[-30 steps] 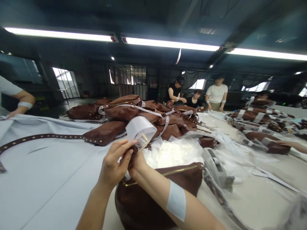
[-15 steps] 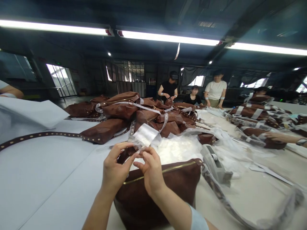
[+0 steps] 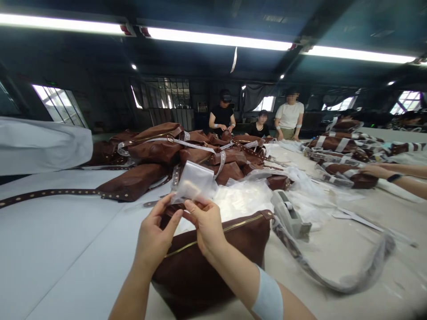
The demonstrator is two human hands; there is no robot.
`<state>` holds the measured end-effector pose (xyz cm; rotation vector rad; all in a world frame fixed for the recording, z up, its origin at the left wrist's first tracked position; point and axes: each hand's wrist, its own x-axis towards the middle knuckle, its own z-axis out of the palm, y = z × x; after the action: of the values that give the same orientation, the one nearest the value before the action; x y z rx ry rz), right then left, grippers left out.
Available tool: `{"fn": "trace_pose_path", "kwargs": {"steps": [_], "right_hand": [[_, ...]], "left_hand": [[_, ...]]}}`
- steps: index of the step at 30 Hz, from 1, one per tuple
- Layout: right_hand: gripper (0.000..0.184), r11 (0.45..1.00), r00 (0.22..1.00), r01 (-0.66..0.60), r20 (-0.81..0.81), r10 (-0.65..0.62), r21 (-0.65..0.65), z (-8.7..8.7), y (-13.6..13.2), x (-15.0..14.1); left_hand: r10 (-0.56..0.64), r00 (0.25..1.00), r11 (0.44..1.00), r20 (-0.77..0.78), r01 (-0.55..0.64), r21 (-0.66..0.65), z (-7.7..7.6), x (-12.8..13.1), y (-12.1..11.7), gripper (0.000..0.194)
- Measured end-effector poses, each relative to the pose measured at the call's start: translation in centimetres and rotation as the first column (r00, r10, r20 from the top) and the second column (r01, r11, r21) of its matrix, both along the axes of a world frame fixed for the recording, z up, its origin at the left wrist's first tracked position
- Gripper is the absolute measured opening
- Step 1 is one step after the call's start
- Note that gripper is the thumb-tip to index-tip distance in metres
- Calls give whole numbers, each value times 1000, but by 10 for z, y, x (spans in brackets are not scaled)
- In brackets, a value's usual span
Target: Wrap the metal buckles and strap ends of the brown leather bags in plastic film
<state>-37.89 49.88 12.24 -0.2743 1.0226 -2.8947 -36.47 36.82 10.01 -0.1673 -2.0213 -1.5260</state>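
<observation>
A dark brown leather handbag (image 3: 233, 258) with a gold zipper along its top stands right in front of me. My left hand (image 3: 154, 233) is at its left end, fingers curled round a brown leather strap (image 3: 174, 208). Between thumb and fingers, my right hand (image 3: 207, 222) pinches the lower edge of a small clear plastic sleeve (image 3: 195, 180) just above the strap. From the bag's right end runs another strap (image 3: 320, 271), wrapped in clear plastic and curving over the table. The fingertips partly hide where sleeve and strap meet.
A grey tape dispenser (image 3: 290, 215) stands right of the bag. Beyond lie clear plastic sleeves (image 3: 243, 198) and a pile of brown bags (image 3: 156, 153). White sheeting (image 3: 43, 144) is at left. A co-worker's hands (image 3: 376, 171) touch wrapped bags at right; other people stand behind.
The plastic sleeve has been raised and now stands more upright and spread. My hands have parted slightly. The view has shifted right, and a co-worker's second arm shows at right.
</observation>
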Motion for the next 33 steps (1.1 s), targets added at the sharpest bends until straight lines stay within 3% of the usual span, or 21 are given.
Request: {"fn": "trace_pose_path", "kwargs": {"steps": [4,7,13,15,17,20,22,25,27,28,30,33], "right_hand": [[50,994,992,111,-54,-110,14,-7,-5,5],[37,952,954,269,-175,-243,145,-14,-6,4],[17,914,927,317,-285,-243,253,-16,1,-3],[12,816,861,439,-435,-264,375,-14,5,-5],[15,640,747,612,-607,-272,466,-14,7,-6],[18,402,594,785,-758,-269,472,-15,5,-9],[21,307,518,846,-809,-277,436,-18,0,-9],[24,244,405,906,-877,-259,346,-25,-9,-6],[24,276,388,906,-890,-240,321,-28,-13,-4],[23,330,416,884,-880,-229,332,-30,-14,-2],[18,512,549,767,-809,-213,386,-31,-15,-1],[21,795,799,456,-577,-168,399,-31,-17,-4]], "left_hand": [[102,995,984,-19,-99,147,4,-1,9,64],[138,990,976,-6,-135,173,6,0,16,65],[91,995,960,-36,-78,267,5,0,15,62],[109,993,962,-50,-93,255,5,-1,15,61],[126,990,965,-63,-107,241,6,-3,15,59],[156,986,970,-64,-141,200,8,-6,17,56],[192,980,969,-52,-181,166,8,-8,18,54],[249,968,952,-40,-237,193,6,-13,18,51],[242,970,934,-34,-223,278,4,-15,18,51],[211,977,925,-32,-189,330,3,-15,17,52],[88,995,895,-40,-62,441,2,-13,14,53],[-93,991,819,-96,131,558,1,-6,9,51]]}}
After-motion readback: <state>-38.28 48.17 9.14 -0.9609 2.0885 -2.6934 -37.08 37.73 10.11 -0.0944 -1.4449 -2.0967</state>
